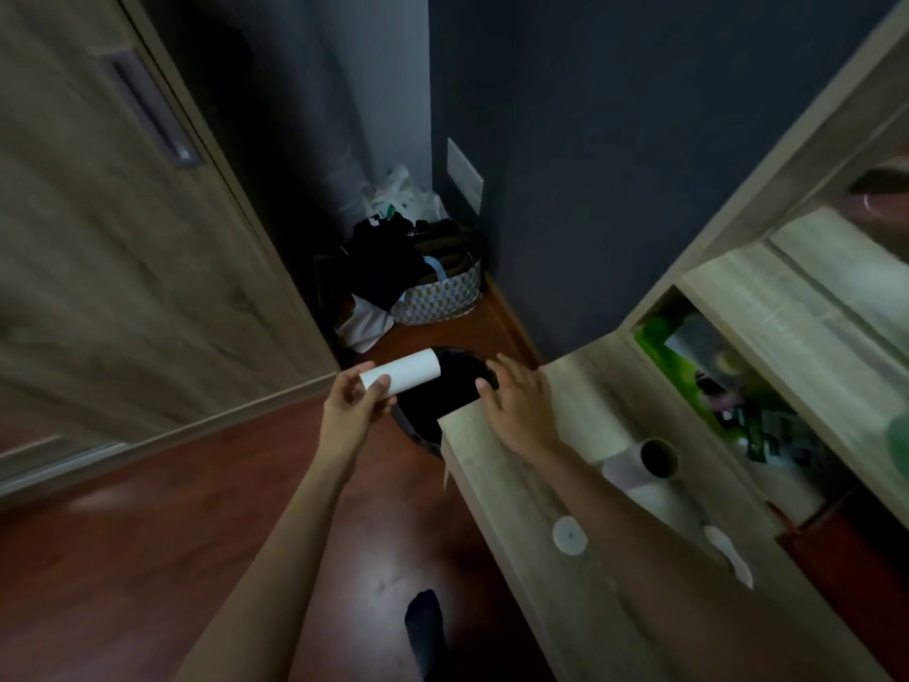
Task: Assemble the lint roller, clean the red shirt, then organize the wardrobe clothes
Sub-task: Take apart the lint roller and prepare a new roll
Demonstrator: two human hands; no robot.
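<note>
Our left hand (351,403) pinches the white roll (401,376) above the black bin (442,401); it could slip in. Our right hand (516,406) rests open and empty at the desk (516,509) corner.

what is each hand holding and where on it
Left hand pinches the white roll at its near end. Right hand holds nothing, resting open on the desk edge.

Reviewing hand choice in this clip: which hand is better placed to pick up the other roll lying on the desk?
The right hand. It is empty, resting open on the desk corner, on the same side as the other roll. The left hand holds a white roll over the black bin.
</note>
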